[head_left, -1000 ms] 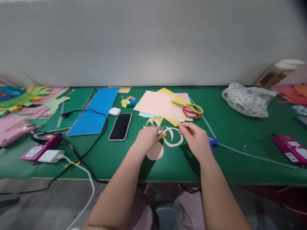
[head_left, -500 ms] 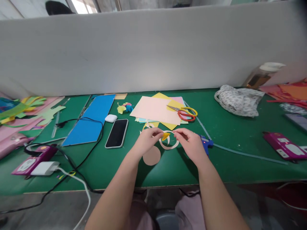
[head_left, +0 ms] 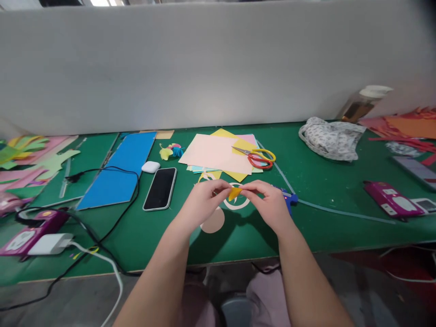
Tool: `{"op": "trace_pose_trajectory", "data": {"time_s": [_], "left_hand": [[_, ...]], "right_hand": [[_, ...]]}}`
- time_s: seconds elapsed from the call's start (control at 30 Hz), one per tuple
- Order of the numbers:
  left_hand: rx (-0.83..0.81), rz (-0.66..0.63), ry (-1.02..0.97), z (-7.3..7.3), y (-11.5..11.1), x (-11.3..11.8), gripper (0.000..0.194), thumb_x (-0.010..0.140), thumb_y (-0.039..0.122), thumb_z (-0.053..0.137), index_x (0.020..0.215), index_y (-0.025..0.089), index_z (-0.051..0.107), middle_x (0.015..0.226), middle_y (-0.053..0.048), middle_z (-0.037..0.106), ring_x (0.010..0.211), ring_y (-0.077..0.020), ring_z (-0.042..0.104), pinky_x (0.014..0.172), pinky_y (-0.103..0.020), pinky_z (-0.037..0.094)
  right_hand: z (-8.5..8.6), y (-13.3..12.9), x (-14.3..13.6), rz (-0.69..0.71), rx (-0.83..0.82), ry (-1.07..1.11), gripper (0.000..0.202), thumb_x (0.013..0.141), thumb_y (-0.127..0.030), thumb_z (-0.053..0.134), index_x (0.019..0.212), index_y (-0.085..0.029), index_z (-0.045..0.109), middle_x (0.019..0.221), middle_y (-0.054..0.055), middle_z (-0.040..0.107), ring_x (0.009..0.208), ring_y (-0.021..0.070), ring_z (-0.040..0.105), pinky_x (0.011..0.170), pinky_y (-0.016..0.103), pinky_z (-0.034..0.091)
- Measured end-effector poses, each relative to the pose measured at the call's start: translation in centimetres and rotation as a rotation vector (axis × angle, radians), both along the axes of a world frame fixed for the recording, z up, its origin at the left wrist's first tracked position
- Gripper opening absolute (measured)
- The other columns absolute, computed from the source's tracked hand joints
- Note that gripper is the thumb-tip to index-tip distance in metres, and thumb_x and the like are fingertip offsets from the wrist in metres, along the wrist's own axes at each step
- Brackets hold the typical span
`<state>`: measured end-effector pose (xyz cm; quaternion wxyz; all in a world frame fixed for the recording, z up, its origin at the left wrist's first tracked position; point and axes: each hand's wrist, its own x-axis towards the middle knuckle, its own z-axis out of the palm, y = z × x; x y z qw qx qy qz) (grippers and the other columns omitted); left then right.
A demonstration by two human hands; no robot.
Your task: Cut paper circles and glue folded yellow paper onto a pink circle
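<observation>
Between my hands is a small yellow paper piece (head_left: 235, 194), raised above the green table. My left hand (head_left: 209, 193) pinches it from the left. The fingertips of my right hand (head_left: 265, 195) are closed on its right edge. Under them lies a cut pale paper ring (head_left: 237, 204), partly covered by my fingers. A round pale paper disc (head_left: 213, 220) rests just below my left hand. Beside my right wrist is a blue glue gun (head_left: 289, 200), partly hidden. Scissors (head_left: 258, 157) with one yellow and one red handle lie on stacked coloured paper (head_left: 211, 152).
Left of my hands lie a phone (head_left: 160, 189), a white earphone case (head_left: 150, 167), small paper flowers (head_left: 170, 151) and a blue board (head_left: 119, 170). A black cable (head_left: 136, 190) crosses the left side. On the right are a patterned cloth (head_left: 330, 138) and a purple power strip (head_left: 391, 200).
My right hand has come in to the left, and its fingertips now meet the yellow paper piece that my left hand held. The view has shifted slightly.
</observation>
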<state>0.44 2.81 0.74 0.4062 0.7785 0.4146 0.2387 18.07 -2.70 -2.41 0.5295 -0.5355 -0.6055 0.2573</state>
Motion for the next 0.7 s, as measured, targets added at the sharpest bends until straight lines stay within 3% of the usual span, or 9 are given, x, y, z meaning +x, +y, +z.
{"op": "trace_pose_trajectory", "data": {"time_s": [0.3, 0.43, 0.53, 0.7], "left_hand": [[0.190, 0.011, 0.177, 0.6, -0.7, 0.1, 0.020, 0.089, 0.033, 0.048, 0.086, 0.023, 0.065, 0.088, 0.001, 0.069, 0.078, -0.0150, 0.061, 0.065, -0.025, 0.042], [0.250, 0.061, 0.162, 0.7, -1.1, 0.3, 0.018, 0.089, 0.033, 0.049, 0.095, 0.023, 0.063, 0.084, 0.001, 0.068, 0.076, -0.0149, 0.061, 0.064, -0.025, 0.043], [0.415, 0.137, 0.096, 0.8, -1.4, 0.4, 0.015, 0.089, 0.030, 0.051, 0.097, 0.021, 0.061, 0.084, -0.001, 0.066, 0.077, -0.0141, 0.061, 0.065, -0.024, 0.044], [0.642, 0.077, 0.069, 0.0, -1.5, 0.8, 0.010, 0.088, 0.023, 0.053, 0.088, 0.019, 0.062, 0.086, -0.004, 0.065, 0.081, -0.0151, 0.060, 0.067, -0.025, 0.047]], "right_hand": [[-0.2, 0.1, 0.0, 0.021, 0.052, -0.048, 0.012, 0.081, -0.012, 0.066, 0.084, -0.022, 0.072, 0.083, -0.001, 0.070, 0.078, 0.0140, 0.064, 0.070, 0.025, 0.049], [-0.3, 0.2, -0.2, -0.019, 0.094, -0.064, 0.010, 0.082, -0.014, 0.065, 0.083, -0.022, 0.071, 0.081, -0.001, 0.069, 0.076, 0.0138, 0.063, 0.068, 0.025, 0.048], [-0.3, 0.3, -0.2, -0.097, 0.111, -0.039, 0.008, 0.082, -0.016, 0.064, 0.082, -0.021, 0.070, 0.080, 0.000, 0.069, 0.074, 0.0137, 0.062, 0.067, 0.025, 0.049], [-0.1, 0.2, 0.1, -0.159, 0.124, 0.036, 0.006, 0.082, -0.018, 0.064, 0.082, -0.021, 0.070, 0.082, 0.000, 0.069, 0.075, 0.0145, 0.063, 0.068, 0.025, 0.050]]}}
